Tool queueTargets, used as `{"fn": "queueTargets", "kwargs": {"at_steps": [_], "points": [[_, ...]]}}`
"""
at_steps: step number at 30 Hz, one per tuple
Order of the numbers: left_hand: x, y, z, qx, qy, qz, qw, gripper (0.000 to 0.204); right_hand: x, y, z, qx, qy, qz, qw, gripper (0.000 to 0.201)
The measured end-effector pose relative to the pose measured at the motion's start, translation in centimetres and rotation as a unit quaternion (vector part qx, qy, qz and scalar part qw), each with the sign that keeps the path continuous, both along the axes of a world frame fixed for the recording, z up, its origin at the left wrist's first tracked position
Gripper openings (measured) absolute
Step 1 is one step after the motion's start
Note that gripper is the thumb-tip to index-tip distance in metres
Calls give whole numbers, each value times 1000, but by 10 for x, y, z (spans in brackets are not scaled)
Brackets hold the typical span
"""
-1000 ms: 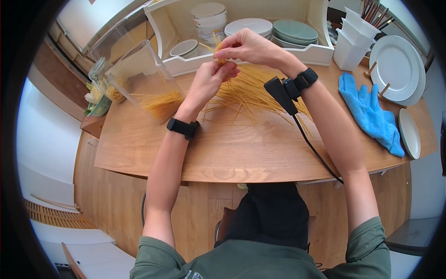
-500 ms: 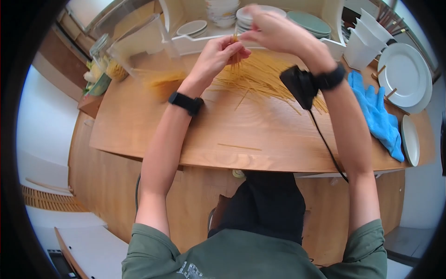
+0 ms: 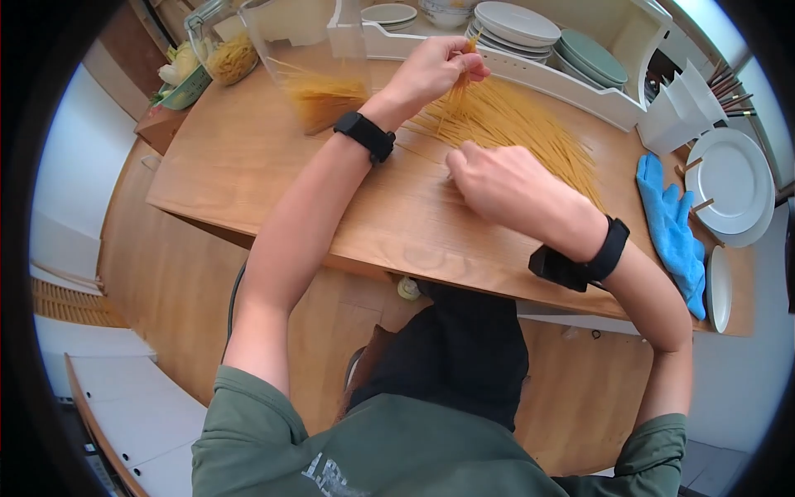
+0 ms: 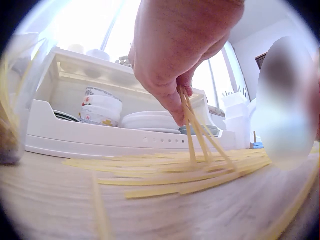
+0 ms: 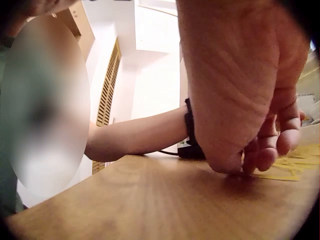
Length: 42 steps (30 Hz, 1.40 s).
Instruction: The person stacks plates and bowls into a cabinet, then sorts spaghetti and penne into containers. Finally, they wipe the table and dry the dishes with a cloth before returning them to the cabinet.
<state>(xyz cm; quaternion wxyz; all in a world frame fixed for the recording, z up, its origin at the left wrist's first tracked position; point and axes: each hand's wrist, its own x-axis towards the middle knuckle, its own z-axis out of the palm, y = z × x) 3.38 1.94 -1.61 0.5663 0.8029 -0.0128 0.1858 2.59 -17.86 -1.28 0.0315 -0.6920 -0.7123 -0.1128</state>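
My left hand [image 3: 439, 70] pinches a small bundle of spaghetti [image 4: 194, 125] between thumb and fingers. The strands stand nearly upright, their lower ends fanned out over a wide pile of loose spaghetti [image 3: 530, 124] on the table. Nearer to me, my right hand [image 3: 509, 182] is low at the tabletop, its fingers curled down against the wood. A thin single strand [image 3: 420, 153] runs toward its fingertips, which pinch at its end. In the right wrist view the curled fingers [image 5: 267, 155] are beside the edge of the pile.
A clear container [image 3: 319, 50] with spaghetti stands left of the pile, near a glass jar [image 3: 232, 58] of pasta. Behind is a white rack [image 3: 571, 87] with bowls and plates. At the right lie a blue glove [image 3: 671, 236], upright plates [image 3: 729, 182] and white holders [image 3: 675, 112].
My right hand has come away from the left and down to the tabletop. A strand seen near the front edge half a second ago no longer shows there. The left hand keeps its bundle.
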Motion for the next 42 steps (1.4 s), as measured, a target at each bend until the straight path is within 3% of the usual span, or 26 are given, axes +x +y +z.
{"fn": "queueTargets", "kwargs": {"at_steps": [9, 14, 21, 24, 27, 31, 35, 40, 42], "points": [[-4, 1, 1, -2, -6, 5, 1000, 22, 33, 27, 9, -33, -54, -84, 994, 11], [-3, 2, 1, -18, -45, 38, 998, 20, 33, 36, 22, -118, -34, -114, 986, 12], [-5, 4, 9, -12, -94, 96, 991, 19, 37, 43, 10, -83, -9, -107, 991, 12], [-3, 7, 7, -46, -128, 89, 987, 18, 39, 45, 4, -12, -3, -112, 994, 12], [-2, 6, 7, -77, -160, 84, 981, 18, 40, 47, 1, 24, -1, -60, 998, 12], [-1, 3, 12, 43, -179, 145, 972, 16, 45, 50, -11, 27, -13, -12, 999, 15], [-5, 4, 18, 51, -207, 177, 961, 13, 34, 52, -9, 22, -16, -38, 999, 8], [-12, 2, 42, -13, -253, 136, 958, 12, 31, 51, -10, 41, -7, -50, 998, 7], [-17, 5, 61, 19, -265, 139, 954, 13, 33, 51, -9, 2, 24, -71, 997, 6]]}}
